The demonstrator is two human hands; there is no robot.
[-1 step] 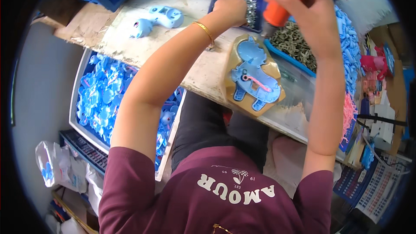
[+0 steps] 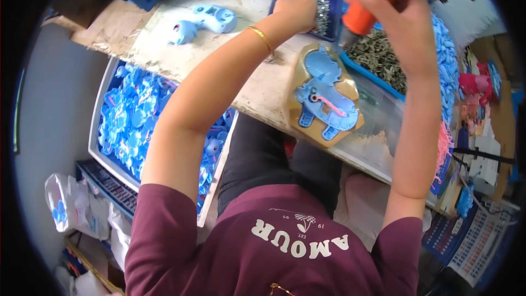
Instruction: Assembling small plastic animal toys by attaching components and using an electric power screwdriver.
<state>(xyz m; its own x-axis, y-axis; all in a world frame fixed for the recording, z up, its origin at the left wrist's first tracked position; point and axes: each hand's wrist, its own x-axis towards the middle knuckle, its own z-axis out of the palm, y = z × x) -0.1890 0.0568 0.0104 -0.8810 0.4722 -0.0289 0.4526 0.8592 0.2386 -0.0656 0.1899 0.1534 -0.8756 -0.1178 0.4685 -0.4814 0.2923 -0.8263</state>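
My left hand (image 2: pixel 296 13) is curled down into a dark blue bin (image 2: pixel 278 8) of small metal screws. Its fingertips are hidden behind the back of the hand, so what they pinch cannot be made out. Raised at the right, my right hand (image 2: pixel 408 30) is wrapped round an orange power screwdriver (image 2: pixel 378 0), its tip pointing down and left. Below that tip lies a tan jig (image 2: pixel 296 115) at the bench's near edge. In it sits a light blue plastic toy half-shell (image 2: pixel 331 101), hollow side up, with a pink strand (image 2: pixel 331 105) and a small ring inside.
Two joined light blue toy parts (image 2: pixel 216 19) lie on the bench at the left. A blue-rimmed tray (image 2: pixel 378 57) of small grey-brown pieces is at the right. Blue shells fill a white-rimmed crate (image 2: pixel 104 109) below left. Pink strands (image 2: pixel 444 145) hang at the far right.
The whole view has shifted slightly right. The screwdriver in my right hand has moved a little to the right; my left hand stays in the screw bin.
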